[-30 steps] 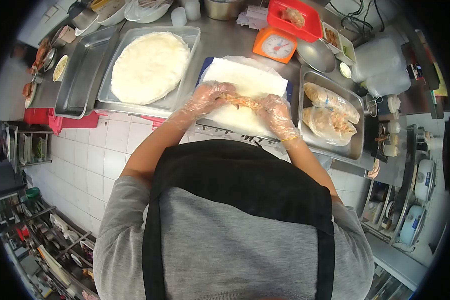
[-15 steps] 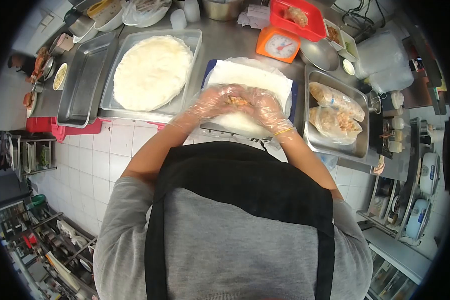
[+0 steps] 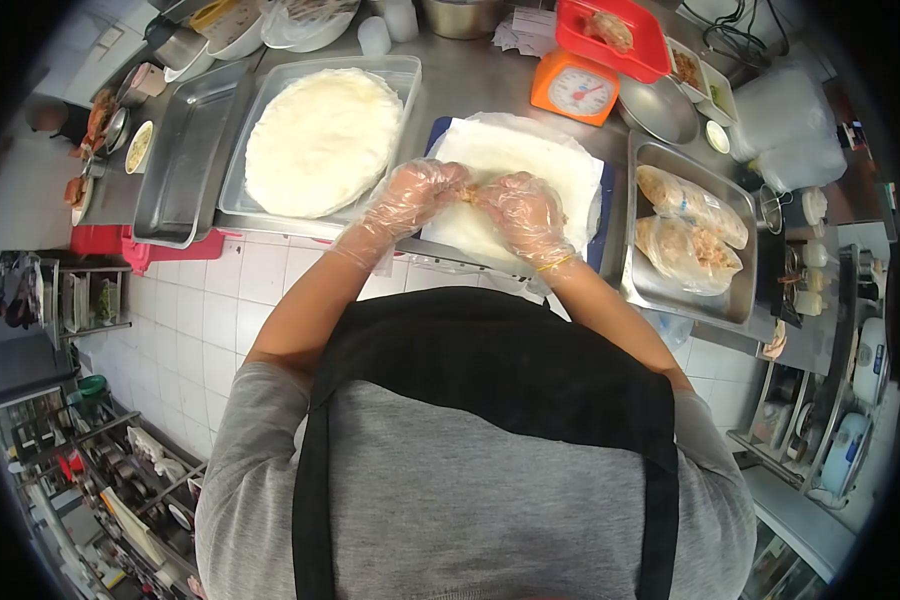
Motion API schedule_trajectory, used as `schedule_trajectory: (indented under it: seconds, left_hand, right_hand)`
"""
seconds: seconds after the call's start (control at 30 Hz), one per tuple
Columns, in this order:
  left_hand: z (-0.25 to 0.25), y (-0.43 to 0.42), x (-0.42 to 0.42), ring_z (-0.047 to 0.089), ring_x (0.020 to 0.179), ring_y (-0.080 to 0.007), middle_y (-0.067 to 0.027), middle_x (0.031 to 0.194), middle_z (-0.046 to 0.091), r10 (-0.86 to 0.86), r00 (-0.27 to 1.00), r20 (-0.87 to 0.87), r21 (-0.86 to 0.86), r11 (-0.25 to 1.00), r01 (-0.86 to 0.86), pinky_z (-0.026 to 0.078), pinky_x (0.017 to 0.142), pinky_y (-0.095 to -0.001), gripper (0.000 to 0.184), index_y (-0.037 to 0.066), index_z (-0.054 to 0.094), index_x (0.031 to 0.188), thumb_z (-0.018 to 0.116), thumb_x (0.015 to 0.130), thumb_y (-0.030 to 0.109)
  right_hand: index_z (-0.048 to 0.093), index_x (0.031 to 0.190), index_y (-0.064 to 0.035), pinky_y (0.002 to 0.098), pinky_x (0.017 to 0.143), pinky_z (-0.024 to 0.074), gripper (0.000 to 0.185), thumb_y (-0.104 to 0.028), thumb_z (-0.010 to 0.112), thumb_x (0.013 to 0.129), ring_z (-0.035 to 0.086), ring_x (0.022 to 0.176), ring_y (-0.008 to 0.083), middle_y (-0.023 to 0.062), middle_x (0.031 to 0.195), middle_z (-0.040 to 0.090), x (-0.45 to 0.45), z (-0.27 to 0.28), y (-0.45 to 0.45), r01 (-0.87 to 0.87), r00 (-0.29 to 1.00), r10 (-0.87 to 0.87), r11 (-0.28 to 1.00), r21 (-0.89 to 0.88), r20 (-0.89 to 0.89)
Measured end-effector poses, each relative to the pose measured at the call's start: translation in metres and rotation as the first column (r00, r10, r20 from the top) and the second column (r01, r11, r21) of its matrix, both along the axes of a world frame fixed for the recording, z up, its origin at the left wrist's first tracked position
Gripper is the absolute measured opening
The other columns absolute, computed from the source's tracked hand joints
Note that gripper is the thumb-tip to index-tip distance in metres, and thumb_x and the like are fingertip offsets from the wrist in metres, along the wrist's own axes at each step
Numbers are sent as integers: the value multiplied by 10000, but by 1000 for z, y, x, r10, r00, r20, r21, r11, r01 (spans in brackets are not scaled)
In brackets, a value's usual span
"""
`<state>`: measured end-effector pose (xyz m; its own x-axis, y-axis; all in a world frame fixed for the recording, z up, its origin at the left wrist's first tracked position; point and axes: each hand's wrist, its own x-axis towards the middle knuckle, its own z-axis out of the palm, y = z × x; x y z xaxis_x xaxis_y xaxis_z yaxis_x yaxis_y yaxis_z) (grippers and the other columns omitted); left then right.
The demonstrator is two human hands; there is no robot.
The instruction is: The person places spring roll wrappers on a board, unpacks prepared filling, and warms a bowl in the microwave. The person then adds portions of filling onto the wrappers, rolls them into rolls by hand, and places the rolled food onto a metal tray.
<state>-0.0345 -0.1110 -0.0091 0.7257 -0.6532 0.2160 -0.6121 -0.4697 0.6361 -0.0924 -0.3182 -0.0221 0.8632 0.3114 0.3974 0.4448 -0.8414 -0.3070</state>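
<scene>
Both hands wear clear plastic gloves and meet over a white sheet point(image 3: 530, 150) on a blue board point(image 3: 606, 215). My left hand point(image 3: 425, 192) has its fingers closed on one end of the orange-brown filling point(image 3: 469, 194). Beside it, my right hand point(image 3: 520, 208) is closed round the other end, covering most of it. A round stack of white wrappers point(image 3: 322, 142) lies in a clear tray point(image 3: 232, 190) to the left. Bags of filling point(image 3: 692, 205) rest in a metal tray point(image 3: 646, 292) to the right.
An orange scale point(image 3: 576, 88) stands behind the board, with a red tray point(image 3: 642, 40) over its back part. A metal bowl point(image 3: 660, 108) is beside it. At the left is a deep metal tray point(image 3: 175, 225). A person point(image 3: 50, 115) is partly visible at far left.
The filling was stretched between my hands, then gathered between them; now only a small part shows, with my right hand over the rest. The view has shifted, so the counter appears further right.
</scene>
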Motion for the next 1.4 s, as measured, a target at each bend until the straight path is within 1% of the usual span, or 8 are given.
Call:
schedule_trajectory:
  seconds: [0.17,0.4,0.7,0.87,0.97,1.03,1.27,1.4]
  left_hand:
    - [0,5,5,644,948,-328,-136,981,696,-79,987,143,45,996,73,515,855,-407,156,47,710,989,666,840,66]
    - [1,7,14,622,971,-337,-155,1004,669,12,999,31,112,994,-15,491,869,-422,154,57,694,961,637,845,140]
    - [1,15,22,636,903,-362,-185,899,655,-41,998,57,211,977,28,497,817,-444,185,60,648,974,664,799,119]
    - [19,9,23,615,993,-354,-177,966,652,-98,995,8,288,953,92,474,874,-453,239,64,643,997,690,783,161]
    - [-2,-7,17,624,1046,-320,-124,1089,676,-174,970,168,50,985,167,481,907,-409,338,70,668,1107,713,809,223]
    - [-22,-16,16,634,1067,-304,-130,1119,681,-187,982,27,76,980,185,484,924,-397,398,73,640,1183,720,809,185]
    - [-11,-28,6,644,964,-348,-154,964,687,-131,988,-85,24,991,133,494,857,-432,370,130,608,1174,694,824,214]
    - [-26,-27,13,639,973,-345,-159,913,688,-148,988,-50,23,989,149,495,836,-446,407,143,594,1197,691,816,247]
  right_hand:
    - [742,932,-136,448,812,504,172,-256,650,849,631,916,303,104,893,671,10,1,5,-18,990,6,996,-91,-138]
    - [735,876,-69,483,841,488,285,-332,626,879,633,938,347,166,897,672,20,15,13,40,971,-27,998,49,-236]
    - [736,851,-66,473,824,501,285,-342,666,837,656,892,330,147,867,699,18,19,34,73,975,-87,995,-74,-206]
    - [726,913,-68,462,854,492,229,-265,696,801,642,955,317,139,958,695,9,9,16,119,990,-112,990,78,-85]
    - [711,909,-71,453,837,486,204,-242,701,797,619,960,326,139,981,675,-11,3,-15,163,985,-164,986,-22,-52]
    - [707,891,-72,449,812,486,203,-256,700,806,614,933,337,141,948,668,-16,-20,-31,147,980,-161,982,-119,-117]
    - [739,991,-93,442,799,493,250,-232,768,786,620,846,323,108,888,672,-14,11,-1,198,970,-198,980,-11,-139]
    - [754,950,-120,442,800,487,201,-277,675,852,631,865,348,125,880,692,-16,-15,-17,100,994,-89,975,201,-62]
